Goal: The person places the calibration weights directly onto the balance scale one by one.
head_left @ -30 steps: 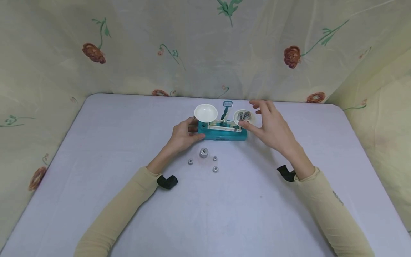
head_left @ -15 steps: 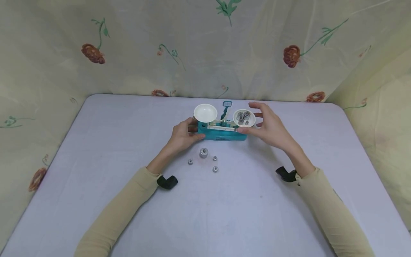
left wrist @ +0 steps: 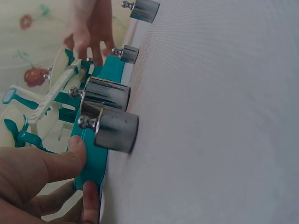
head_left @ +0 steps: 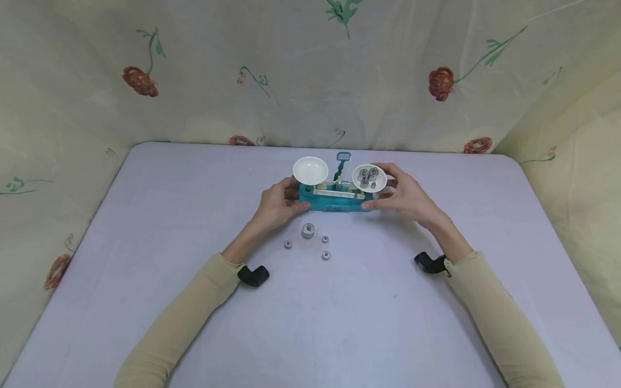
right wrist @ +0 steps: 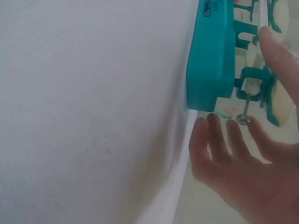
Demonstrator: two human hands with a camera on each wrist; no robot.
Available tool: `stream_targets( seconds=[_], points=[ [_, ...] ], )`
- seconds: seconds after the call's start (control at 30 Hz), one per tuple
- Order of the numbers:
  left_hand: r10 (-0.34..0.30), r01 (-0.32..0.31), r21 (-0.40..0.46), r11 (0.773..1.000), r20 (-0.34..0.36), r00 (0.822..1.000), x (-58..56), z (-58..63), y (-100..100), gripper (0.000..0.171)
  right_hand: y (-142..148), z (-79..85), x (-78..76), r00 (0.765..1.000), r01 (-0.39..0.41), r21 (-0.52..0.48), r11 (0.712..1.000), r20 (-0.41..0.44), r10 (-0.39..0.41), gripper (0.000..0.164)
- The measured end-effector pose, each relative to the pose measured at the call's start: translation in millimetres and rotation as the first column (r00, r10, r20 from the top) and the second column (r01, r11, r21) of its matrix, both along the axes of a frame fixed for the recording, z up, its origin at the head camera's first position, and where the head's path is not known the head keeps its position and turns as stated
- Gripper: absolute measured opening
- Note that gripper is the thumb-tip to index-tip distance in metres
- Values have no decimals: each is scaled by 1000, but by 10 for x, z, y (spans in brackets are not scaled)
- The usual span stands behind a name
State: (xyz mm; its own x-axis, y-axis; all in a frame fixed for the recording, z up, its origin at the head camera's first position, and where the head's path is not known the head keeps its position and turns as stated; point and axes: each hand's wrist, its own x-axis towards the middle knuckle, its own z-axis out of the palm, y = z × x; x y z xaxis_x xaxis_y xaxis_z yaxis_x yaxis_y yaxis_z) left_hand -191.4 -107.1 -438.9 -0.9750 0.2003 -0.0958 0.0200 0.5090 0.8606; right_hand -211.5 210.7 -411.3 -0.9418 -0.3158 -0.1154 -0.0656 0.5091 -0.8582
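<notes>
A teal balance scale [head_left: 335, 203] stands near the table's back edge, with a bare white left pan [head_left: 310, 170] and a white right pan [head_left: 379, 184] bearing several metal weights [head_left: 373, 173]. My left hand [head_left: 275, 206] grips the base's left end, thumb [left wrist: 77, 149] on the front and fingers behind. At the other end is my right hand [head_left: 406, 199], fingers loosely bent around the corner below the right pan. In the right wrist view its index fingertip is right at a silver knob [right wrist: 243, 119], and the thumb [right wrist: 278, 53] overlaps the beam.
Several loose metal weights lie before the scale, the largest [head_left: 308, 230] closest to it. Smaller weights [head_left: 288, 244] are scattered around it on the white table [head_left: 339, 323]. A flowered curtain [head_left: 301, 70] hangs right behind the table.
My right hand has come down from over the right pan to the base's right end, its thumb dropping from the pan's rim to the front. The left hand has stayed put.
</notes>
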Motion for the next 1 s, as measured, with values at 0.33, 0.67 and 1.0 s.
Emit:
stream_targets(
  seconds=[0.33, 0.67, 1.0],
  points=[
    [1, -1, 2, 1000, 1, 1000, 2, 7, 4, 63, 49, -80, -22, 1000, -5, 48, 999, 18, 4, 93],
    [-3, 3, 0, 1000, 12, 1000, 8, 23, 0, 63, 37, -94, -22, 1000, -17, 154, 988, 15, 15, 85],
    [-12, 12, 2, 1000, 9, 1000, 24, 68, -1, 64, 14, -52, -4, 999, -32, 248, 968, 20, 28, 72]
  ],
)
